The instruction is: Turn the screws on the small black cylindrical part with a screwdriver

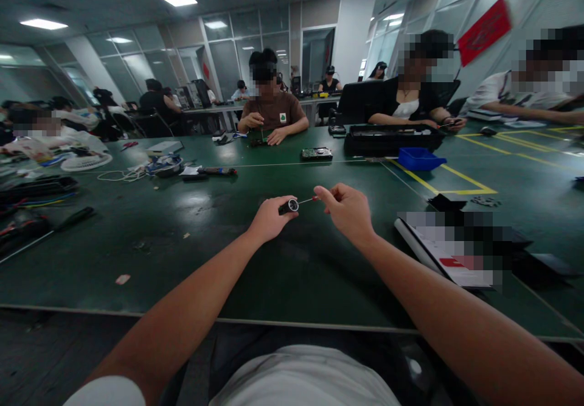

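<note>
My left hand [270,220] is closed around a small black part with a silver ring on its face [292,206], held just above the green table. In my right hand [347,211] is a thin screwdriver [308,200] with a red end by my fingertips. Its metal shaft points left, and the tip reaches the edge of the ringed part; whether it sits in a screw is too small to tell. My fingers hide most of the screwdriver's handle and the back of the black part.
A blue plastic bin [418,159] and a long black casing [395,140] stand at the back right. Nearer lies a booklet [442,254] beside black pieces. A circuit board [316,154] is ahead. Tools and cables [132,173] lie left. Co-workers sit across the table [274,284].
</note>
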Action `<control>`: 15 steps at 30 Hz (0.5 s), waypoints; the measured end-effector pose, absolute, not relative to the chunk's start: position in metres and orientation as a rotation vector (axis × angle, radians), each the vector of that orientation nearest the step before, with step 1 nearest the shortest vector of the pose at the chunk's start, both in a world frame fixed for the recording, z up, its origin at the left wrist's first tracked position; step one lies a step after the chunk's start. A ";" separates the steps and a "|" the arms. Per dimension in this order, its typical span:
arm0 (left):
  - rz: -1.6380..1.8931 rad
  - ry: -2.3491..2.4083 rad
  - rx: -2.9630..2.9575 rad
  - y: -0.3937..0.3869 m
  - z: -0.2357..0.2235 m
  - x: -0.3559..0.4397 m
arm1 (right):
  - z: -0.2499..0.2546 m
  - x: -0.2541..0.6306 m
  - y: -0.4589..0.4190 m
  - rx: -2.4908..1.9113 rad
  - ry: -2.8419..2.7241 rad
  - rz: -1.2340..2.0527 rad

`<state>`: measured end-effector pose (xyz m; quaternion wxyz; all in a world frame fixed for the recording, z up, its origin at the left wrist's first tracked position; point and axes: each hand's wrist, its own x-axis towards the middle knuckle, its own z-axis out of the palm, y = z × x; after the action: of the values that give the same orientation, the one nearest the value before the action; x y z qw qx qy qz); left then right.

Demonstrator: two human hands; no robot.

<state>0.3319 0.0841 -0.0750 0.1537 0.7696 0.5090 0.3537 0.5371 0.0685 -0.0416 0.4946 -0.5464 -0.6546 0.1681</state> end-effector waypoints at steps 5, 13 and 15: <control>1.021 1.472 2.218 0.083 -0.073 0.332 | -0.044 0.537 0.070 -1.205 -1.683 0.406; 0.933 1.452 2.336 0.084 -0.077 0.334 | -0.042 0.537 0.067 -1.239 -1.727 0.400; 0.940 1.451 2.326 0.084 -0.077 0.334 | -0.042 0.537 0.066 -1.228 -1.745 0.355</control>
<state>0.3338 0.0844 -0.0770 0.1213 0.7967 0.4970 0.3218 0.5366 0.0664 -0.0418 0.4699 -0.5012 -0.7120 0.1449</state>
